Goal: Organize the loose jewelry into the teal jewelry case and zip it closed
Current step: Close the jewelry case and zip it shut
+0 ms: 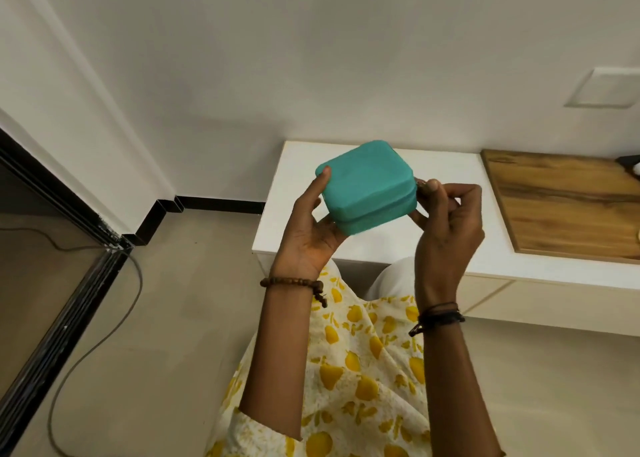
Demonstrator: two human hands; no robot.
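The teal jewelry case (369, 183) is held in the air above the white cabinet top (450, 235), its lid down on the base. My left hand (311, 230) cradles its left and bottom side, thumb pressed on the lid's corner. At the case's right corner my right hand (446, 221) pinches the small metal zipper pull (420, 184) between thumb and fingers. No loose jewelry is visible, and the inside of the case is hidden.
A wooden board (568, 204) lies on the right part of the cabinet top. A grey cable (104, 332) runs across the tiled floor on the left, beside a black sliding-door track (59, 335). The white wall stands close behind the cabinet.
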